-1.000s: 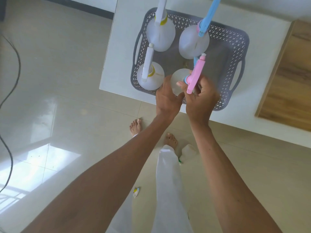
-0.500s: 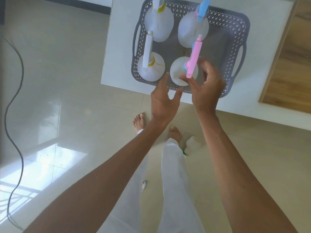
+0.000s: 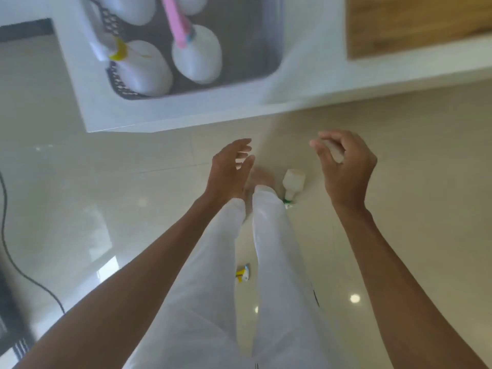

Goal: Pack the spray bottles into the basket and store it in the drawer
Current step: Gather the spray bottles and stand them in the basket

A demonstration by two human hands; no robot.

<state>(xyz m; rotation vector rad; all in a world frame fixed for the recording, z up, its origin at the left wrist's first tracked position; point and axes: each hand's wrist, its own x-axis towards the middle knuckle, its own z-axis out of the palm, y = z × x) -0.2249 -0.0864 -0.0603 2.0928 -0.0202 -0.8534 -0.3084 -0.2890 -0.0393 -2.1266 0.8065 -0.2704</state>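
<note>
The grey perforated basket [image 3: 122, 87] stands on the white table [image 3: 159, 115] at the top of the view, partly cut off and blurred. Inside it I see the white bottle with the pink sprayer [image 3: 197, 54] and the white bottle with the yellow collar [image 3: 145, 69]; other bottles are cut off by the frame. My left hand [image 3: 230, 169] and my right hand [image 3: 344, 166] hang over the floor below the table edge, fingers apart, holding nothing. A further white bottle [image 3: 292, 183] lies on the floor between them, by my foot.
A wooden panel [image 3: 412, 22] sits on the table at the top right. A black cable [image 3: 16, 265] runs along the floor at the left. A small yellow and white scrap [image 3: 243, 274] lies on the tiles between my legs.
Both hands let go of the pink-sprayer bottle, which now stands in the basket, and drew back below the table edge. The view tilted down and swung.
</note>
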